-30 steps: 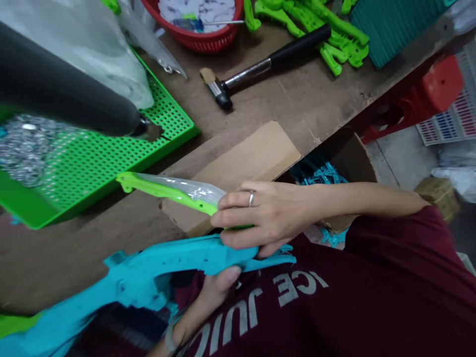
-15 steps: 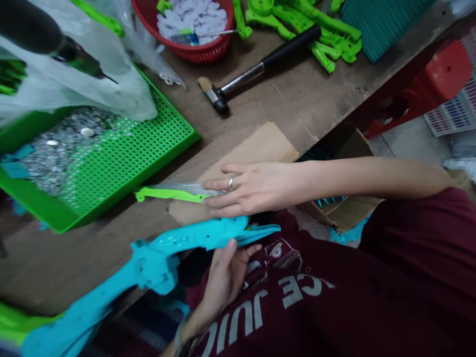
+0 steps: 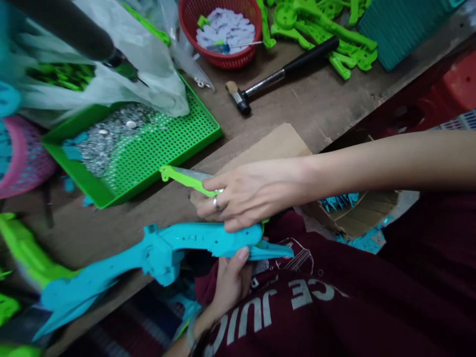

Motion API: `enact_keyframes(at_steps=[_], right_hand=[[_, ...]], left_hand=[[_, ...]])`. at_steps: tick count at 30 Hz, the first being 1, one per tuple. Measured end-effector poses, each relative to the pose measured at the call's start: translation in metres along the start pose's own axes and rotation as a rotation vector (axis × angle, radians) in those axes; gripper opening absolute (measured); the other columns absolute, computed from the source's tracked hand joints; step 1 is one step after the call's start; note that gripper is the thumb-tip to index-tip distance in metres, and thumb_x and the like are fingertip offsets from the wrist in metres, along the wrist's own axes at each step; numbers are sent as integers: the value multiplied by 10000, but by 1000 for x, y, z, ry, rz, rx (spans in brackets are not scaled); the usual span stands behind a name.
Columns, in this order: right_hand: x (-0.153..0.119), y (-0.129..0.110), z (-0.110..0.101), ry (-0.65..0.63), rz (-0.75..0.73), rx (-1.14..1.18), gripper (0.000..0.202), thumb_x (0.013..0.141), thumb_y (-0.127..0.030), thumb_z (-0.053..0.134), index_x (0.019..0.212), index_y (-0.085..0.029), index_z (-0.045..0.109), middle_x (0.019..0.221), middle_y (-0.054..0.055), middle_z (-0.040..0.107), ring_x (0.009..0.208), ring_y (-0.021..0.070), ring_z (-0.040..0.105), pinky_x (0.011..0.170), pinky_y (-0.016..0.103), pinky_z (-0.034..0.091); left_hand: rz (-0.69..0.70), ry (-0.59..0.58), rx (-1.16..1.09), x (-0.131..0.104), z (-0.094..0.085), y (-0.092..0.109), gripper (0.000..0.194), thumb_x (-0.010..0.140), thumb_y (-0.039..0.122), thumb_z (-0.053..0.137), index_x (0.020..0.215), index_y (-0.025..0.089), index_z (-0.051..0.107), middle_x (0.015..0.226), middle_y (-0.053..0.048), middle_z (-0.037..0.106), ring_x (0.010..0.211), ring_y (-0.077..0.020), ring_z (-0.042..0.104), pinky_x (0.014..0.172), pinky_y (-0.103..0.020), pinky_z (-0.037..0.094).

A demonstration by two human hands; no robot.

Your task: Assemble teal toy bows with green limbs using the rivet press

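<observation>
My left hand, low in the picture, has its thumb on the near end of a long blue plastic part, with the other fingers underneath. The blue part has a blocky middle and stretches away to the lower left. My right hand, wearing a ring, comes in from the right with bent fingers. They close on a narrow lime-green plastic piece with a clear strip along it. Its free end points left, towards the green tray. Below it, my right hand's lower fingers overlap the blue part's edge; whether they touch it I cannot tell.
A screwdriver-like power tool hangs above the green tray of screws. Behind are a red basket, a hammer and lime-green parts. Cardboard lies beneath my right hand; a carton stands below the table edge.
My right hand's fingers were stretched flat over the lime-green piece; now they are bent around it, and its far end has tilted up. The view has shifted, showing more on the left.
</observation>
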State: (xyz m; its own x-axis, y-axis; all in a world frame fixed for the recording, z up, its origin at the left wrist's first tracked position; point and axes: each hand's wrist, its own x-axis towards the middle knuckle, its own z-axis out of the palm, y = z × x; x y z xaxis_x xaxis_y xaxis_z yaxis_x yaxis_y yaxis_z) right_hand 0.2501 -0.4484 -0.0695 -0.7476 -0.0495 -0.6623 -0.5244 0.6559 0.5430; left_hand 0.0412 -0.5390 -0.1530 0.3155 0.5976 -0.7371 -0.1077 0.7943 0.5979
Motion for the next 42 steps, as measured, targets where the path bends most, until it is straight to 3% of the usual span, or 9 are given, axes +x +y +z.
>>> enact_keyframes(at_steps=[2,4,9,12,22,26,36,38,42], right_hand=[[0,-1,1,270,420,514,369,972,-100,413,1263,-226,603,1296,59,665,1362,245,516,981,448,505],[1,-5,2,396,506,696,306,1009,-159,405,1161,-239,659,1139,38,724,1222,200,611,921,382,516],[2,-18,-4,313,604,1186,429,886,-611,639,954,-192,700,849,68,703,895,253,659,699,375,492],[3,-29,-11,250,767,1273,435,867,-578,696,922,-148,681,891,114,690,933,277,618,642,359,449],[-1,-29,-4,185,888,1828,551,935,-609,590,1076,-84,682,1042,152,696,933,251,637,722,332,423],[4,-8,3,79,740,2114,367,939,-463,639,1011,-112,716,955,113,718,800,193,625,637,285,375],[4,7,12,94,778,2170,240,834,-364,758,926,-148,712,799,29,667,709,144,560,623,260,368],[-11,8,23,182,1018,2084,234,844,-377,735,900,-151,712,807,35,682,725,154,590,665,276,415],[-45,32,73,671,1883,1443,273,907,-403,616,1060,-186,680,1019,87,696,971,222,632,842,370,500]], left_hand=[[-20,-23,1,-1,-1,-1,786,535,559,908,1222,264,665,1110,-57,755,1134,-339,679,1007,-485,562],[-27,-15,6,-2,-3,-2,792,523,566,905,1212,253,672,1117,-59,753,1169,-352,660,1019,-484,554],[9,19,-31,-1,-10,1,710,550,567,882,1164,259,701,1108,-59,758,1196,-342,647,1053,-486,527],[5,10,-17,1,-11,4,637,575,539,892,1120,258,719,1020,-51,773,1134,-323,678,1046,-494,529],[17,-13,-44,9,4,0,473,597,400,929,981,198,742,1033,-59,779,1036,-281,711,1051,-493,527],[91,-19,3,13,1,-13,448,624,332,905,1013,189,738,1074,-71,773,1066,-292,702,1075,-500,509],[166,-51,-50,27,8,-9,510,654,299,897,1127,224,724,1097,-60,775,1138,-301,686,1048,-461,533],[166,-112,-94,30,13,-7,439,710,350,871,1103,208,737,1124,-74,772,1110,-284,692,1062,-451,519],[118,-150,-237,35,18,-10,341,700,395,890,935,177,773,1046,-91,783,1028,-268,706,1039,-430,522]])
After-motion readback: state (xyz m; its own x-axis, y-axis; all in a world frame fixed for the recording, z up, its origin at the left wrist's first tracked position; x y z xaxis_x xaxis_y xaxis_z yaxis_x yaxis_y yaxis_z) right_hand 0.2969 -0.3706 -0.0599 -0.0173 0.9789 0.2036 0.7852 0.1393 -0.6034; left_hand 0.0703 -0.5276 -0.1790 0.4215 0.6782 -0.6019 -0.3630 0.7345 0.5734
